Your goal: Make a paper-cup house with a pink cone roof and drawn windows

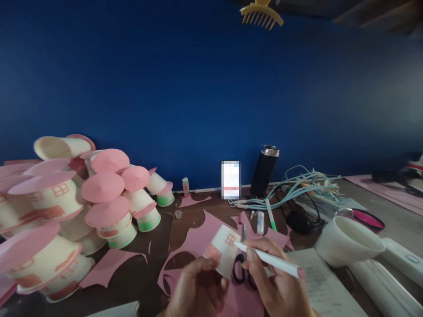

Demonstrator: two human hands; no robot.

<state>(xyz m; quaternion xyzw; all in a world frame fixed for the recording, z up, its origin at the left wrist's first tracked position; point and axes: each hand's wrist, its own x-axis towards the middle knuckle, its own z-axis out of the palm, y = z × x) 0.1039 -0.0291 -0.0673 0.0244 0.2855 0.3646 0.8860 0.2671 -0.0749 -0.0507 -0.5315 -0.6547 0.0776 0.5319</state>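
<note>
Tilted in my left hand [200,286] is a white paper cup [226,257] with a red window and a red patch drawn on its side. My left fingers are closed around its lower part. My right hand [277,281] grips a white marker pen [276,260] with a pinkish-red end, its tip at or very near the drawn window. Whether the tip touches the cup, I cannot tell. Beneath both hands lie cut pink paper sheets [191,240] and a pair of scissors with dark handles [238,269], partly hidden by the cup and my right hand.
At left, many white cups with pink paper roofs [102,187] are stacked. A black bottle [264,171] leans by the blue wall beside tangled pale-blue cables [291,189]. Nearby are a glue stick [260,223] and a green-tipped marker [271,215]. White cups [348,242] stand at right.
</note>
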